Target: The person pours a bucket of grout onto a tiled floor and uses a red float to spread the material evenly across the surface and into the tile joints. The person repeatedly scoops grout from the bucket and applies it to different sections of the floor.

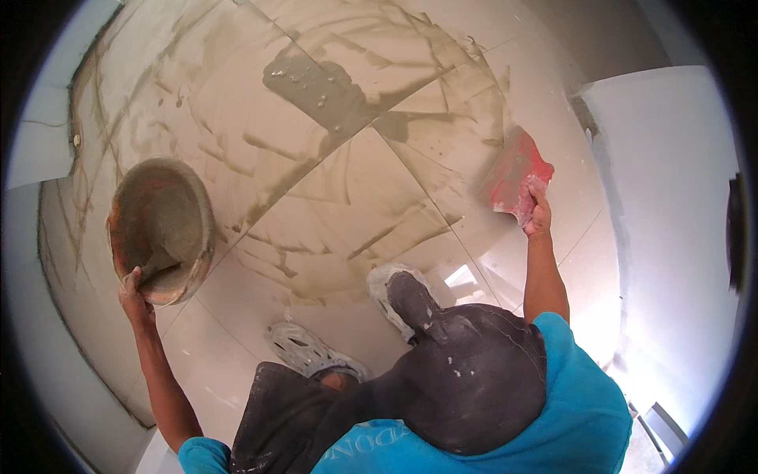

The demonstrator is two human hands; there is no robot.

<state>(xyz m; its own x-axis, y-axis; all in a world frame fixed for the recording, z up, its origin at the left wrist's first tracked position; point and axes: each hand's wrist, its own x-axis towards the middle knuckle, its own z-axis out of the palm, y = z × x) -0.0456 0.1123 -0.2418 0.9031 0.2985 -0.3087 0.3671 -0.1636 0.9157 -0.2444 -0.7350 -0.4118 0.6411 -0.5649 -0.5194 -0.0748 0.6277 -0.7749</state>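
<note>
On the left, my left hand (136,296) is closed at the near rim of a round mortar bucket (207,217), its thumb up over the edge. The bucket tilts, and grey-brown residue coats its inside. A pointed trowel blade (162,257) lies in it close to my fingers; whether they also touch its handle is hidden. Out to the right, my right hand (538,212) grips a red grout float (521,170) smeared with grey paste. Beyond my feet, a thick wet patch of grey grout (316,88) lies on the tiles, near where the joints cross.
Large beige floor tiles (316,193) carry curved smears of grout. My feet, in pale clogs (308,347), rest at the near edge of the smears. A white wall or panel (671,197) stands on the right; another wall (71,332) runs along the left.
</note>
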